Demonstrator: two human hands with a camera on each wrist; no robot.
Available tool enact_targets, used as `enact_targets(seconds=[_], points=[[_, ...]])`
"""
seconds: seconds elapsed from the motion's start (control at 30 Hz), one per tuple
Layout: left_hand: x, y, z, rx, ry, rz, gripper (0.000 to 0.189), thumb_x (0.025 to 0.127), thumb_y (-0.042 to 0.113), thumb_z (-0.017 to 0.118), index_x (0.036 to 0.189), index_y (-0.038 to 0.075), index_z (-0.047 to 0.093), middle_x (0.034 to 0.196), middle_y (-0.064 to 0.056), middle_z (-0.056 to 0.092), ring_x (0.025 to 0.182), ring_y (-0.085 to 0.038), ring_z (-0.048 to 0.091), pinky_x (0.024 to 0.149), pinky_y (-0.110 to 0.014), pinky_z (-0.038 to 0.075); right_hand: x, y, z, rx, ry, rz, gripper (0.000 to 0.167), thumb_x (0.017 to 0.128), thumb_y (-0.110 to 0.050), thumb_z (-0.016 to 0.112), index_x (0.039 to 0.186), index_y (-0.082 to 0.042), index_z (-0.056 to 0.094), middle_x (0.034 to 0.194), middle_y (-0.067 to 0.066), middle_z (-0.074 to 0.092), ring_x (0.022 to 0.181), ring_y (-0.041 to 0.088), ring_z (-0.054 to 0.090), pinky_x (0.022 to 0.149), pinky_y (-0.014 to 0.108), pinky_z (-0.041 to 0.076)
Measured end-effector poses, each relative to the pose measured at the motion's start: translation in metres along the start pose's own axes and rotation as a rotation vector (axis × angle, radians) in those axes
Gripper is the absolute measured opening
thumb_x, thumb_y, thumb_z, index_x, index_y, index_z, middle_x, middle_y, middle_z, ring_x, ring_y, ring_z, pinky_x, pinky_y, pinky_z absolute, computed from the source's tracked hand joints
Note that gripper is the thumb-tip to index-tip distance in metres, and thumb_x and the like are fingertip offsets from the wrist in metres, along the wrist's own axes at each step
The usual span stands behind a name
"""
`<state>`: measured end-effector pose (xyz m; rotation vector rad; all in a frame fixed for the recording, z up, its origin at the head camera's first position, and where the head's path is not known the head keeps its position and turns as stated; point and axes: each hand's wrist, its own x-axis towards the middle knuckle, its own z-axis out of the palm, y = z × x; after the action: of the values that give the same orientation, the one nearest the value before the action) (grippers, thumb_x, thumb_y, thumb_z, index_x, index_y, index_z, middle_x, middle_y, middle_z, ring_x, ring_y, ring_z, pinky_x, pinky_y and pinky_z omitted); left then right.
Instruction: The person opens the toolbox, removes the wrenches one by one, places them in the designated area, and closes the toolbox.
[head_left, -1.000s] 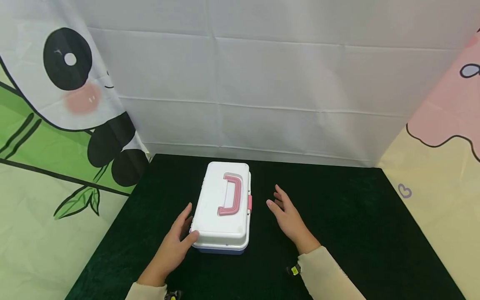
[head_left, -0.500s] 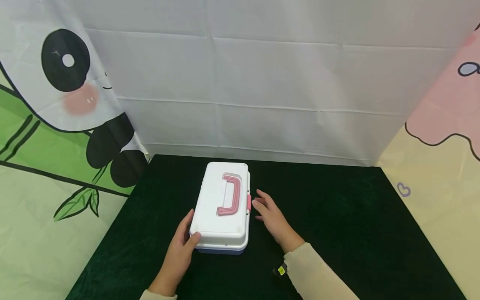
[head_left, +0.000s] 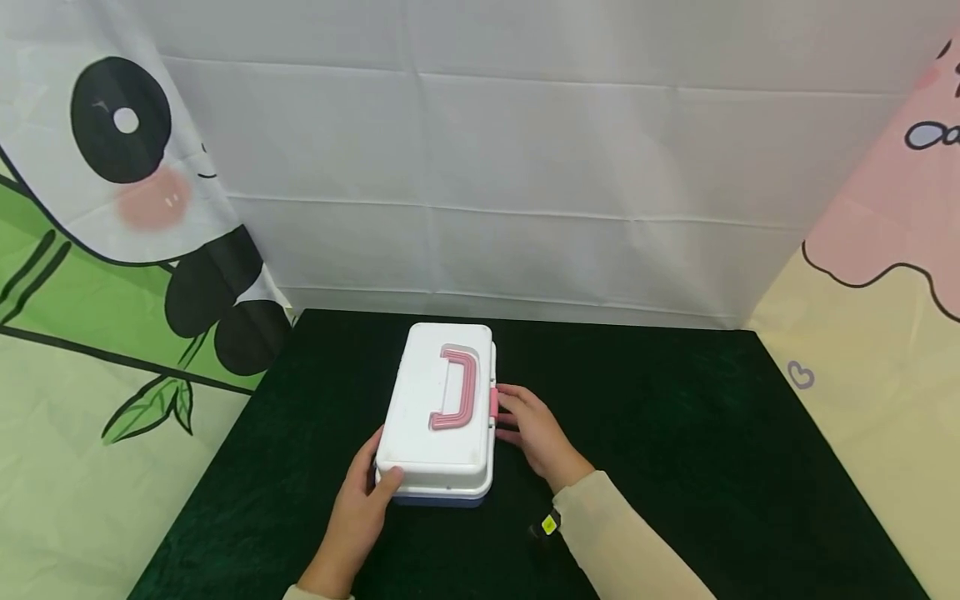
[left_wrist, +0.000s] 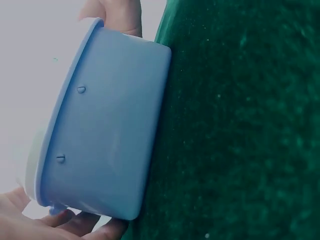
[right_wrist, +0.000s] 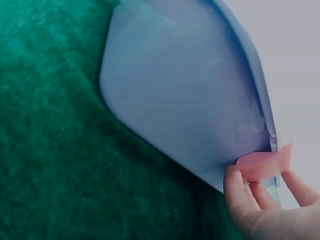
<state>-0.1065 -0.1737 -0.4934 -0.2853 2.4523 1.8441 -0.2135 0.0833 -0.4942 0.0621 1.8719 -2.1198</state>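
Note:
A storage box with a white lid (head_left: 423, 450), a pink carrying handle (head_left: 467, 387) and a blue base (left_wrist: 110, 120) sits closed at the middle of the table. My left hand (head_left: 354, 517) grips its near left corner, thumb on the lid and fingers along the left side. On the right side, my right hand (head_left: 542, 435) has its fingers around the pink latch (right_wrist: 262, 164). In the right wrist view, the fingertips touch the latch's lower end while another digit lies by the lid edge. The inside of the box is hidden.
Dark green cloth (head_left: 675, 433) covers the table. A pale grey sheet (head_left: 525, 167) hangs behind it. Printed cartoon cloths stand at both sides, a panda (head_left: 150, 167) on the left and a pink figure (head_left: 892, 208) on the right.
My right hand has moved left from beside the box to its latch. My left hand has settled more closely on the near left corner. The box has stayed closed.

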Motion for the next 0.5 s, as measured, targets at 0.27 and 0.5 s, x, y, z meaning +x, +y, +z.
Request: enact_targets(seconds=[0.27,0.5], points=[[0.002,0.004,0.006,-0.044,0.012,-0.044,0.083,0.099,0.057,0.061,0.164,0.021,0.023,0.171,-0.010,0.017,0.155,-0.035,0.015,0.120,-0.063,0.018,0.008,0.000,-0.001,0.095,0.060,0.113,0.040,0.100,-0.025,0.068,0.135,-0.007,0.062,0.127,0.013,0.065,0.109,0.027,0.064,0.095,0.041,0.057],[0.001,0.005,0.010,0.022,0.040,-0.046,0.084,0.099,0.062,0.057,0.163,0.022,0.022,0.170,-0.011,0.018,0.154,-0.037,0.020,0.118,-0.063,0.024,0.013,0.000,-0.002,0.132,0.056,0.166,0.047,0.096,-0.027,0.076,0.136,-0.007,0.063,0.124,0.013,0.067,0.108,0.026,0.067,0.094,0.040,0.057]])
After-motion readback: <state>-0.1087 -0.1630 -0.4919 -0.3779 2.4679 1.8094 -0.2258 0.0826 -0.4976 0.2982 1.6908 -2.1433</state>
